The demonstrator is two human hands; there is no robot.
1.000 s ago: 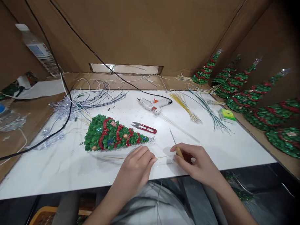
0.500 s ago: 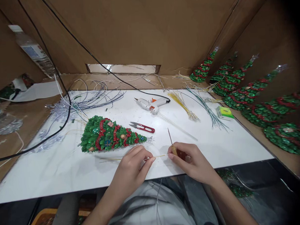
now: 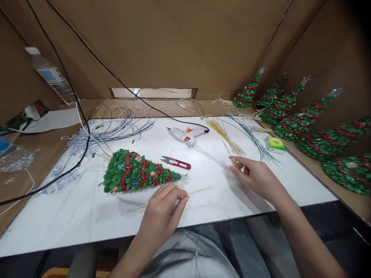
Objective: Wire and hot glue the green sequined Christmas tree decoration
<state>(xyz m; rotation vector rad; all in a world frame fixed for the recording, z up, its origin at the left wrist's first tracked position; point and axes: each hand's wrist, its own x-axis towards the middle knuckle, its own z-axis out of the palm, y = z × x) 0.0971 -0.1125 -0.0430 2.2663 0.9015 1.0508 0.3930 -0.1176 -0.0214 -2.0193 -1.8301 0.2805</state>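
Between its thumb and fingers, my left hand [image 3: 166, 204] pinches a thin yellowish wire [image 3: 202, 190] whose ends stick out on both sides. My right hand [image 3: 253, 175] is curled round the wooden handle of an awl [image 3: 235, 162], its metal spike pointing up and away. Just beyond my left hand lies a green decorated Christmas tree [image 3: 134, 173] on its side, with red garland and a clear star at the tip. Red-handled thread snips [image 3: 177, 163] rest behind the tree's tip.
A white glue gun [image 3: 185, 135] with a long glue stick lies farther back. Beside it are yellow wires [image 3: 223, 135], green wires [image 3: 255, 138] and a small green-yellow box [image 3: 274, 144]. Several finished trees [image 3: 305, 116] line the right side. A black cable [image 3: 110, 70] crosses from the left.
My right hand has moved right and away from me with the awl, leaving the wire's right end free. My left hand keeps the wire in nearly the same place.
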